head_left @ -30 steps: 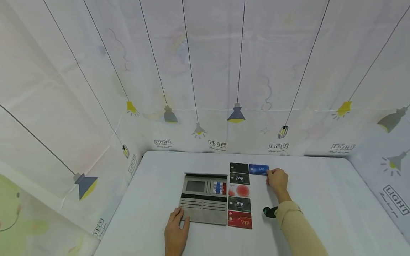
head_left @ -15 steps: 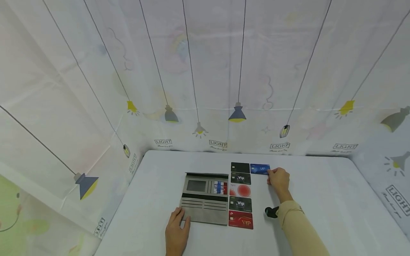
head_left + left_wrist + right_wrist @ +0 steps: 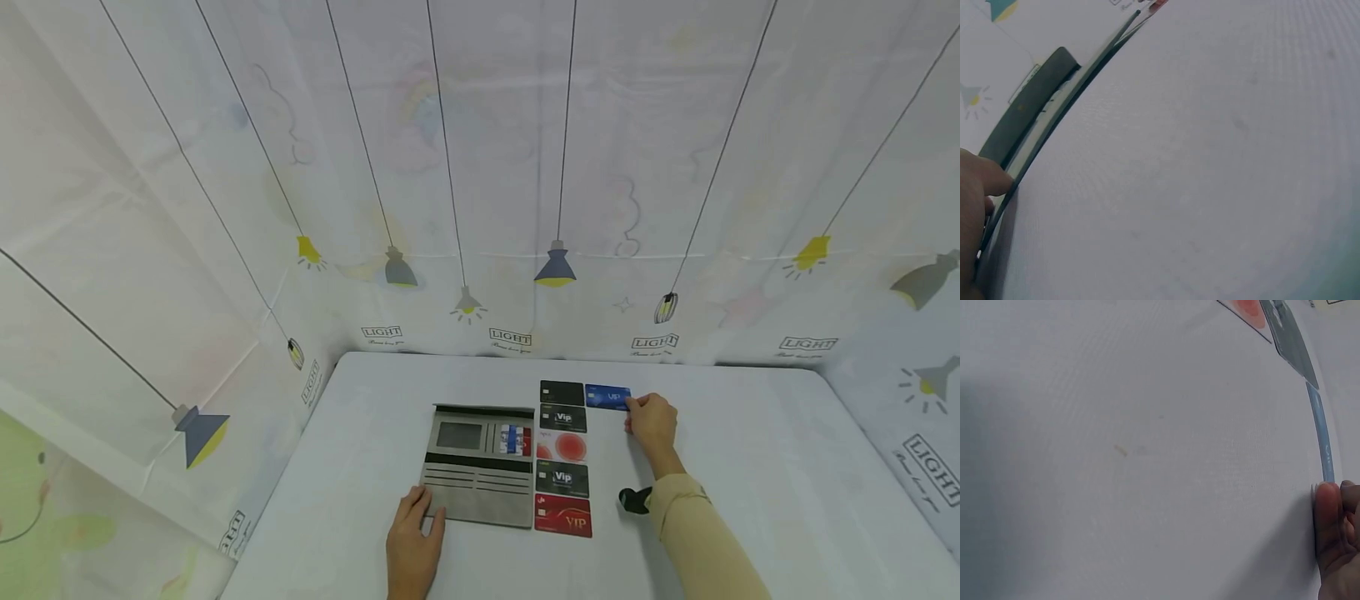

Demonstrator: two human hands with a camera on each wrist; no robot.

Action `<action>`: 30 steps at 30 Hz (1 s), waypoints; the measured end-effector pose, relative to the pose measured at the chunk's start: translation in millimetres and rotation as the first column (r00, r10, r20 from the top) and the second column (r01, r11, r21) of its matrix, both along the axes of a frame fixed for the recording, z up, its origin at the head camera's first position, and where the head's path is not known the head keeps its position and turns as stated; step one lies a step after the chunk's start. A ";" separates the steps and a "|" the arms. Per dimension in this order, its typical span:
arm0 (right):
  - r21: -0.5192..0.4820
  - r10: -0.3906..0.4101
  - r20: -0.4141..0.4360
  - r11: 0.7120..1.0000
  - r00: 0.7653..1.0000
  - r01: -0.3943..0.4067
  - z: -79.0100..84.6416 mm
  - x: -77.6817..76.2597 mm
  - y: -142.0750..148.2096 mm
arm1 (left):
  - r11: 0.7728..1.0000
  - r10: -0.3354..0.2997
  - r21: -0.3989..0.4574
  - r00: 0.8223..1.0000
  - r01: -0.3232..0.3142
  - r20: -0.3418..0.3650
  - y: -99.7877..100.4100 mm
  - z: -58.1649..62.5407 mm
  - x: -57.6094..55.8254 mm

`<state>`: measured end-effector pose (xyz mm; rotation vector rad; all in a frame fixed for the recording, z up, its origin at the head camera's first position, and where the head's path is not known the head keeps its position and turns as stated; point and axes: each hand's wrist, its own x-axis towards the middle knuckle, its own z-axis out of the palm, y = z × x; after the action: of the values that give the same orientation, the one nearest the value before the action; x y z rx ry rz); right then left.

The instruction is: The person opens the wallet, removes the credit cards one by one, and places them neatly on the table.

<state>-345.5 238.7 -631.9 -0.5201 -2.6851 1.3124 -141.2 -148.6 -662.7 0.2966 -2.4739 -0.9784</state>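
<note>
My left hand (image 3: 412, 542) rests at the lower left corner of an opened grey wallet (image 3: 487, 504), its fingers relaxed along the side edge and thumb by the bottom edge. Seen edge-on in the left wrist view, the wallet (image 3: 1030, 106) runs up from the hand (image 3: 975, 194). With thumb and fingertips, my right hand (image 3: 652, 421) pinches the right end of a blue VIP card (image 3: 606, 397), which lies beside the top black card (image 3: 562, 393). The right wrist view shows the blue card (image 3: 1319, 422) leading to the pinching fingers (image 3: 1327, 506).
Below the black card stand a dark Vip card (image 3: 562, 418), a white card with red circles (image 3: 572, 447), another dark Vip card (image 3: 562, 479) and a red VIP card (image 3: 562, 516). Printed cloth walls (image 3: 480, 167) border the white table (image 3: 750, 467); colourful slips (image 3: 513, 440) sit in the wallet.
Both hands, the blue card and the wallet keep their places. Only a slight shift of the head view shows.
</note>
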 end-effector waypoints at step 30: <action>-0.188 0.007 -0.145 0.981 0.989 -0.035 30.1 23.7 -31.2 | 1.000 0.004 0.004 1.000 -0.004 0.020 0.7 0.9 -0.6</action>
<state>-321.8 207.5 -601.8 -0.3988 -2.4710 1.5590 -141.9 -147.8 -661.8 0.3139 -2.4886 -0.9840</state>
